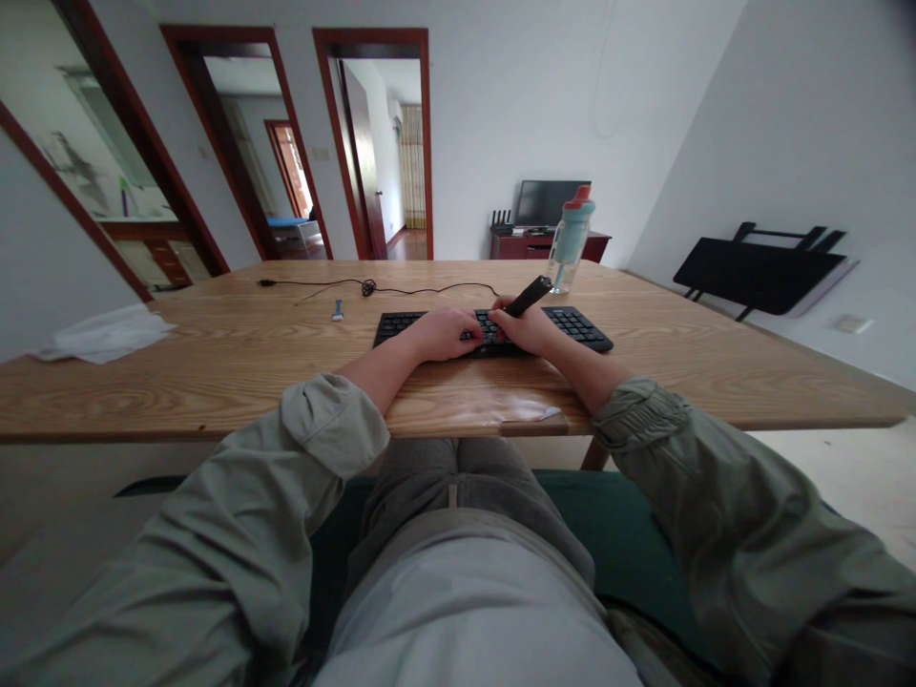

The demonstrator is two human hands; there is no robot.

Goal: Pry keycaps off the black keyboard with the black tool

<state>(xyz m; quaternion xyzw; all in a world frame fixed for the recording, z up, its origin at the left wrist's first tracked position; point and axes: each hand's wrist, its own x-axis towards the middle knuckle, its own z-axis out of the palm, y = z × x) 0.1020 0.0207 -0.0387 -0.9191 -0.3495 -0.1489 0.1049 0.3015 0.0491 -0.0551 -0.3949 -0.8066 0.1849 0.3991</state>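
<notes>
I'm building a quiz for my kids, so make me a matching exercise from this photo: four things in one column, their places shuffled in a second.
1 keyboard
2 water bottle
3 black stick
4 white cloth

A at the left edge of the table
B gripped in the right hand
C under the left hand
D standing beyond the keyboard's right part

Pairs: 1-C, 2-D, 3-B, 4-A

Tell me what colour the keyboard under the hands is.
The keyboard is black, clearest in the head view.
</notes>
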